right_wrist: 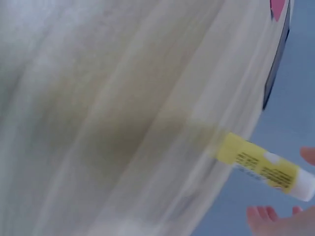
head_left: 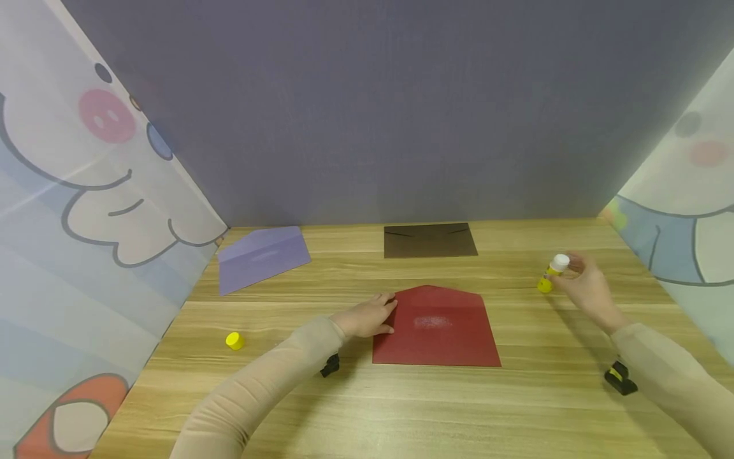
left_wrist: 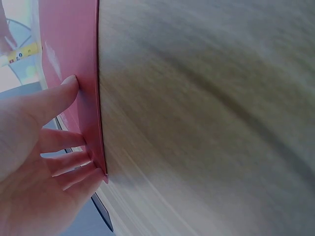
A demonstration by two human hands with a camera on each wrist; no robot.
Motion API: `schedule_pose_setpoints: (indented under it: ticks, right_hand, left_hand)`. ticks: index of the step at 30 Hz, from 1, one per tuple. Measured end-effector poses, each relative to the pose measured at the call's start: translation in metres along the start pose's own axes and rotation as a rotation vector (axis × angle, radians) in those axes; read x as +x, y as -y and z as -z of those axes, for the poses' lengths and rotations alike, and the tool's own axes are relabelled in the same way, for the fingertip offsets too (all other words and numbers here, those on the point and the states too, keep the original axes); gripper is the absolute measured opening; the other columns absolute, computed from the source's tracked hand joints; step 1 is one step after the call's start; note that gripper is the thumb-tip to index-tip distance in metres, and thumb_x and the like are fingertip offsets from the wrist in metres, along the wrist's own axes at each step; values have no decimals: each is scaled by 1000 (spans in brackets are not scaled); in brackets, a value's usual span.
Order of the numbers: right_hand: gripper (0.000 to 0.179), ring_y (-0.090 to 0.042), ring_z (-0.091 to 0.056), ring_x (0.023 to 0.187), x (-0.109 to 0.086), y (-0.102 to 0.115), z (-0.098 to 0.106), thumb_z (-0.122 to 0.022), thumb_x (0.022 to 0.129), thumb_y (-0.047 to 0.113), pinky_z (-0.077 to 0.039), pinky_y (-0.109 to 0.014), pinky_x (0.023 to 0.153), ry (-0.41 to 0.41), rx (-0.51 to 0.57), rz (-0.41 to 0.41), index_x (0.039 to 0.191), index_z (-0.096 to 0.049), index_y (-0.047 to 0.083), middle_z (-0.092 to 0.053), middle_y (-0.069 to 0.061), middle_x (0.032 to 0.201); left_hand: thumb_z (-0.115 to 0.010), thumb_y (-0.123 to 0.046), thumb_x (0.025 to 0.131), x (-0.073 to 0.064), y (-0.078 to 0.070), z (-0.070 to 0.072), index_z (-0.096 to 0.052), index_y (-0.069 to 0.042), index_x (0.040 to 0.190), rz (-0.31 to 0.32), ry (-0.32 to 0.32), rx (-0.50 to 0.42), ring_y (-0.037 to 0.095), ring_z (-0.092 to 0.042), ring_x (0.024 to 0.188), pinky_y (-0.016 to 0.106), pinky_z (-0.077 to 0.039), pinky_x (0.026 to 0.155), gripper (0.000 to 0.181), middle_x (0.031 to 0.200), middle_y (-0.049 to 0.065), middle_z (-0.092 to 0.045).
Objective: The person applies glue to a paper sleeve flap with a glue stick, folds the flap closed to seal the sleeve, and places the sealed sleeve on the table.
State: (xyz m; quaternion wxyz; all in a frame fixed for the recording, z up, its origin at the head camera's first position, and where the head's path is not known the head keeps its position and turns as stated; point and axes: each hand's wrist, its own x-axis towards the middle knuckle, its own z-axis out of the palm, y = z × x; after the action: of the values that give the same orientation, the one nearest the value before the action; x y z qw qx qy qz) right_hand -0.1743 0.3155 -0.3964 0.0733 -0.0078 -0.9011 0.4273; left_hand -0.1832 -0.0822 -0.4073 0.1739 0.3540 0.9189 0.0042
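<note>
A red envelope [head_left: 438,344] lies with its flap spread out and a pale, shiny smear across its middle. My left hand [head_left: 367,317] rests on its left edge, thumb and fingers spread over the paper; the left wrist view shows the fingertips [left_wrist: 92,169] touching that edge. Over on the right, a yellow glue stick [head_left: 546,280] stands on the table with its white end up. Around its upper part is my right hand [head_left: 587,290], thumb and fingers apart; the right wrist view shows a gap between them and the glue stick [right_wrist: 258,164].
A small yellow cap [head_left: 234,341] lies at the left. Toward the back are a purple envelope [head_left: 264,261] with its flap up and a dark brown envelope [head_left: 430,241]. A grey panel [head_left: 401,115] rises behind the wooden table [head_left: 401,414]; cartoon-printed sheets flank both sides.
</note>
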Motion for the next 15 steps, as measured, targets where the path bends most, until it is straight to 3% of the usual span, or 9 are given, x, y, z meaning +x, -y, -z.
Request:
schedule_pose_setpoints:
  ticks: [4, 9, 15]
  right_hand:
    - [69, -57, -25, 112, -1, 9, 0, -58, 82, 6, -26, -64, 89, -104, -11, 79, 132, -15, -15, -23, -42, 125]
    - [65, -56, -26, 110, -4, 26, -4, -59, 75, -5, -20, -64, 93, -196, -58, 225, 129, -24, -16, -28, -42, 122]
    - [62, -54, -30, 106, -10, 44, -18, -61, 68, -16, -26, -63, 88, -159, -118, 404, 123, -31, -17, -33, -39, 118]
  left_hand:
    - [-52, -33, 88, 1, 1, -1, -32, 2, 134, 5, 0, -3, 29, -22, 130, 33, -24, 106, 62, 142, 17, -23]
    - [-52, -33, 88, 1, 1, -1, -32, 2, 134, 1, -5, 9, 29, -23, 130, 33, -24, 106, 62, 142, 17, -23]
    - [-52, -33, 88, 0, -1, 1, -32, 2, 134, 2, 1, 4, 29, -22, 130, 33, -23, 106, 61, 142, 17, -23]
